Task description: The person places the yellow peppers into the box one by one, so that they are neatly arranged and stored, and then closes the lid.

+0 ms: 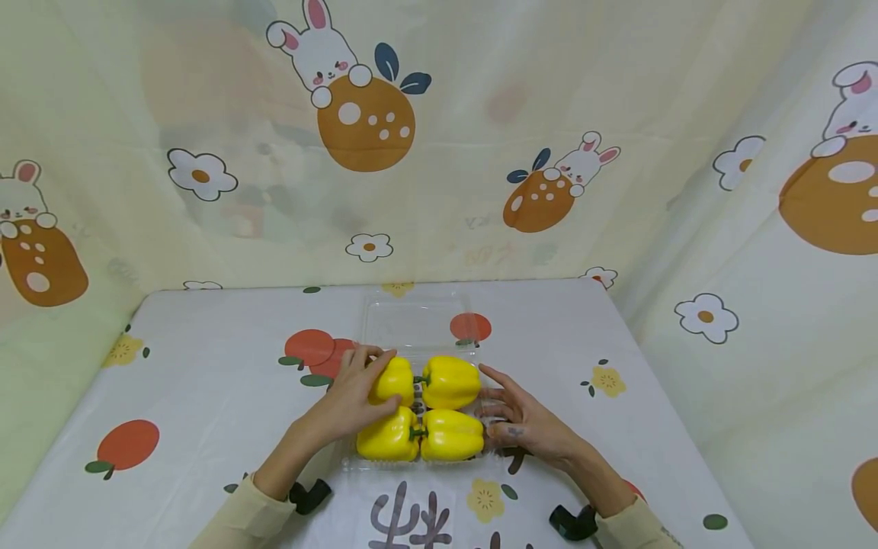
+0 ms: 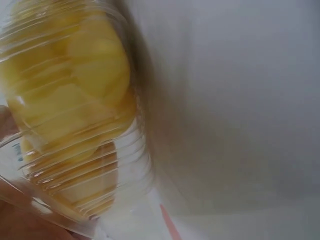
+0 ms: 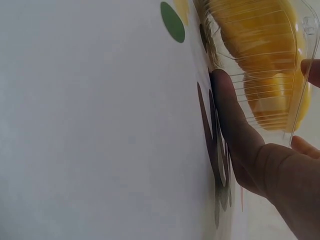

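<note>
Two pairs of glossy yellow bell peppers sit in a clear plastic clamshell box (image 1: 373,465), their green stems facing inward. My left hand (image 1: 350,400) grips the upper-left pepper (image 1: 395,377), thumb low on its front and fingers over its far left side. Just below that thumb lies the lower-left pepper (image 1: 387,438). My right hand (image 1: 528,423) rests along the box's right side, fingers loosely extended beside the upper-right pepper (image 1: 451,383) and lower-right pepper (image 1: 453,435). In the right wrist view, its thumb (image 3: 227,92) lies along the ribbed wall.
The box's transparent lid (image 1: 414,324) lies folded back on the far side. A white cloth printed with fruit and flowers covers the table (image 1: 226,381). Behind it hangs a rabbit-patterned curtain (image 1: 453,191), with another curtain panel (image 1: 775,320) at the right.
</note>
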Available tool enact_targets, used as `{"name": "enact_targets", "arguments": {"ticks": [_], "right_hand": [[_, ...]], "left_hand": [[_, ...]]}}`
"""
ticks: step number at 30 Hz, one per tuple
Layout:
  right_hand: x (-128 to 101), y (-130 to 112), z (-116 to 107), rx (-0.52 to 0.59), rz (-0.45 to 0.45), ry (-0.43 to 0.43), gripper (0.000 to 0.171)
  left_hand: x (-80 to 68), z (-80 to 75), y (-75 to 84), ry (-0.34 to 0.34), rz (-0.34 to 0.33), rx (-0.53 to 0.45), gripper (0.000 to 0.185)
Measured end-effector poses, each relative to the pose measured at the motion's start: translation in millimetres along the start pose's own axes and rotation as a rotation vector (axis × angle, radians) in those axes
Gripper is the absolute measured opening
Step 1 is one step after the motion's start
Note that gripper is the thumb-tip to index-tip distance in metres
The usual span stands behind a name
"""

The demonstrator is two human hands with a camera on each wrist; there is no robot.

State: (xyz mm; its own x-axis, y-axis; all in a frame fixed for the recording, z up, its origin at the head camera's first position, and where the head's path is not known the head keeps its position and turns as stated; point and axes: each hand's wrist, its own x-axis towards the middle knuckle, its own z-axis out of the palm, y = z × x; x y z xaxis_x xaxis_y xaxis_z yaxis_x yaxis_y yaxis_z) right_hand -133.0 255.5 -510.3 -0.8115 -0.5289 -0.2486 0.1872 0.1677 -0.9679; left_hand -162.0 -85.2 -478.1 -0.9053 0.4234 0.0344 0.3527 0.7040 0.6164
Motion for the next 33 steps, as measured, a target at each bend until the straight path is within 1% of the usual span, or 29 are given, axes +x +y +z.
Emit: {"name": "enact_targets", "arguments": {"ticks": [6, 10, 18, 24, 29, 33], "right_hand": [[0, -1, 0, 0.011, 0.004, -0.004, 0.097], [-1, -2, 0, 0.013, 0.003, -0.009, 0.098], [-1, -2, -1, 0.014, -0.004, -0.008, 0.098], [-2, -1, -1, 0.021, -0.001, -0.012, 0.098], [-2, 0, 0, 0.022, -0.001, -0.008, 0.098], [-2, 0, 0, 0.018, 0.001, -0.006, 0.097]], "left_hand": [[-1.7, -1.6, 0.3, -0.004, 0.002, -0.017, 0.077], [-2.5, -2.4, 0.5, 0.002, 0.014, -0.014, 0.077], [-4.4, -1.6, 2.0, 0.06, 0.042, -0.044, 0.072], [-6.0, -0.7, 4.6, 0.103, 0.024, -0.053, 0.072], [-8.2, -4.7, 7.5, 0.094, 0.008, -0.075, 0.074], [-10.0, -10.4, 7.3, 0.094, -0.011, -0.094, 0.073]]}}
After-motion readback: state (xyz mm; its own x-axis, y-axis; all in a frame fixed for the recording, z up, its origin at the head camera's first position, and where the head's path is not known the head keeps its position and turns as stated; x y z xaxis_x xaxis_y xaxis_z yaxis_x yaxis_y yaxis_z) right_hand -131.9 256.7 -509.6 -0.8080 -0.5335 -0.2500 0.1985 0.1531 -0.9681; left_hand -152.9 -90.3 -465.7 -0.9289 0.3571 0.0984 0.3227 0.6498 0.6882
